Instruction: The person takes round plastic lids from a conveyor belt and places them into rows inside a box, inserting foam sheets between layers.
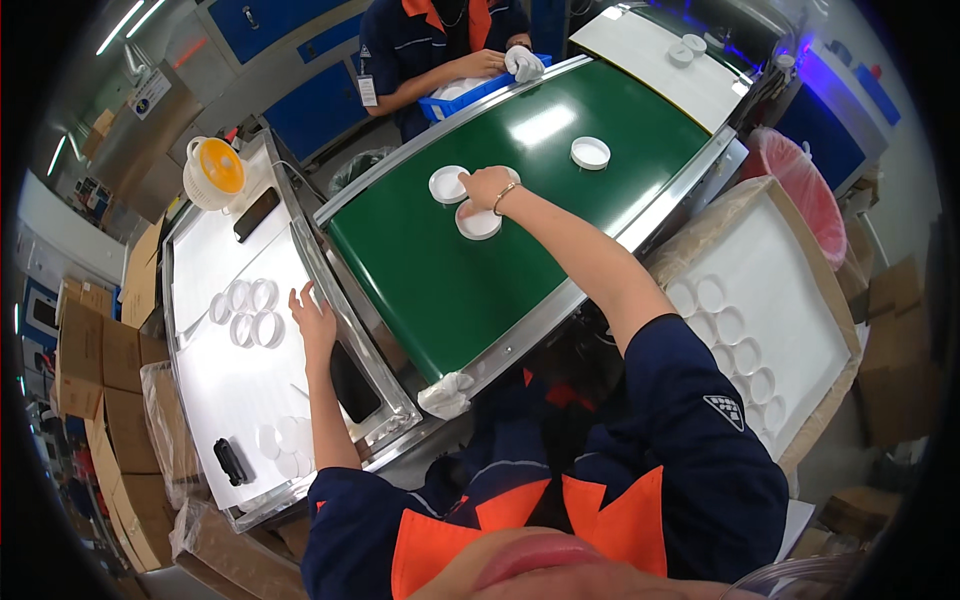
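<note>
The right hand (pixel 485 187) is reaching over the green belt (pixel 440 280), fingers curled onto a shallow round white lid (pixel 478 222) lying rim-up beside another lid (pixel 447 184). The left hand (pixel 313 318) is resting open, holding nothing, on the white surface (pixel 235 385).

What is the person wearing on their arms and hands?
Both arms wear short dark blue sleeves with bright orange collar flaps near the neck. The right sleeve has a small white patterned patch. The right hand has a thin gold bracelet at the wrist. The left hand is bare, with no glove or jewellery.
</note>
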The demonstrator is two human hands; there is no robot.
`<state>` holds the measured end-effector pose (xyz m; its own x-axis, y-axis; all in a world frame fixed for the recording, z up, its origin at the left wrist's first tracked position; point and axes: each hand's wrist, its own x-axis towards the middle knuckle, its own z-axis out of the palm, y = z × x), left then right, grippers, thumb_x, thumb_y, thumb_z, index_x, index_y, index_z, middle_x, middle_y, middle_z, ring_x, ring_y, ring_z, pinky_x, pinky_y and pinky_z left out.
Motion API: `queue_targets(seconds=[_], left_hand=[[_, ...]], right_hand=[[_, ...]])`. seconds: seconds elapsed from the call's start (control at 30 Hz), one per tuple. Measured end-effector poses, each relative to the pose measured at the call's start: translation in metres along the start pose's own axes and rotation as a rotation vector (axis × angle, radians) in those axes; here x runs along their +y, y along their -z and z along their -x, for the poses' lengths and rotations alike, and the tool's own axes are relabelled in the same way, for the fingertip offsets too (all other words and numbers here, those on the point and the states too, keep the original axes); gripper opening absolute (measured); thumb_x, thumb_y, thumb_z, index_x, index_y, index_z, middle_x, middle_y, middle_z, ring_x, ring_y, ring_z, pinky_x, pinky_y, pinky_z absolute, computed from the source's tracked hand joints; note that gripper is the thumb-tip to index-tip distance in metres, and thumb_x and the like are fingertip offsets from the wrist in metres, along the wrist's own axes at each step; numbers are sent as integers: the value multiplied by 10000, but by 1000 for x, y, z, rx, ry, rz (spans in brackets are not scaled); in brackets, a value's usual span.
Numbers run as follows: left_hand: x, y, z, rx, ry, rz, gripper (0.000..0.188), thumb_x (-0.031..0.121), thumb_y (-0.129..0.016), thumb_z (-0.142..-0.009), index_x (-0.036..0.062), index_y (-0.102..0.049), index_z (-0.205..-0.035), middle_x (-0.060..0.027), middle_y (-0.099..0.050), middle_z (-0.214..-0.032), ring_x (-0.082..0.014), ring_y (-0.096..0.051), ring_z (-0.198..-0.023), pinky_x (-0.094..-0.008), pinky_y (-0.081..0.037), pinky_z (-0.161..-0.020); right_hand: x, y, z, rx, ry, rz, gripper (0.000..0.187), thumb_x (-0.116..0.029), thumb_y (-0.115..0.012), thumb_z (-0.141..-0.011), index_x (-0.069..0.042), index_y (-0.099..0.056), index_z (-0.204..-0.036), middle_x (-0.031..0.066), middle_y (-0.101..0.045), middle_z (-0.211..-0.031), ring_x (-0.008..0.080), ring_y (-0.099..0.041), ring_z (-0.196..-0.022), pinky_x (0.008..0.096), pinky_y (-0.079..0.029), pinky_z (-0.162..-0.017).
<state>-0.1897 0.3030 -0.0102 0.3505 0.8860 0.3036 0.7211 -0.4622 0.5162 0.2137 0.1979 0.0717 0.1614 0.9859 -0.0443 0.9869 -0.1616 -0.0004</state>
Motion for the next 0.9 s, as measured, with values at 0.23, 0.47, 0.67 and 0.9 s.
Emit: queue_targets(seconds=[0.23,0.47,0.67,0.9], left_hand=[[0,6,-2,5,-2,21,494,39,-539,-884,117,-438,-1362,-303,-195,-1485,-517,-302,-1325,-536,-329,-1073],[0,-2,-3,-44,-76,22,482,33,-539,-880,101,-453,-1349,-329,-249,-1452,-483,-249,-1368,-530,-275,-1092],[34,9,4,19,-123,226,381,230,-545,-959,37,-519,-1288,-263,-362,-1414,-412,-330,-1347,-460,-272,-1107],[44,-10,8,-69,-114,215,359,248,-517,-989,58,-519,-1294,-300,-275,-1458,-422,-244,-1394,-448,-259,-1108]], right_hand=[[6,-29,16,247,146,-139,263,-44,-578,-808,-98,-548,-1063,170,-654,-845,334,-674,-820,468,-523,-643],[12,-16,52,233,273,-207,222,-2,-577,-810,-84,-532,-1011,130,-624,-882,327,-637,-838,445,-496,-692],[7,20,195,717,89,-1394,330,-185,-597,-896,-99,-556,-1212,79,-621,-1092,225,-622,-1064,373,-508,-859],[-14,19,323,1152,73,-2373,492,-371,-472,-989,-121,-432,-1410,60,-430,-1474,258,-360,-1385,492,-244,-1165]])
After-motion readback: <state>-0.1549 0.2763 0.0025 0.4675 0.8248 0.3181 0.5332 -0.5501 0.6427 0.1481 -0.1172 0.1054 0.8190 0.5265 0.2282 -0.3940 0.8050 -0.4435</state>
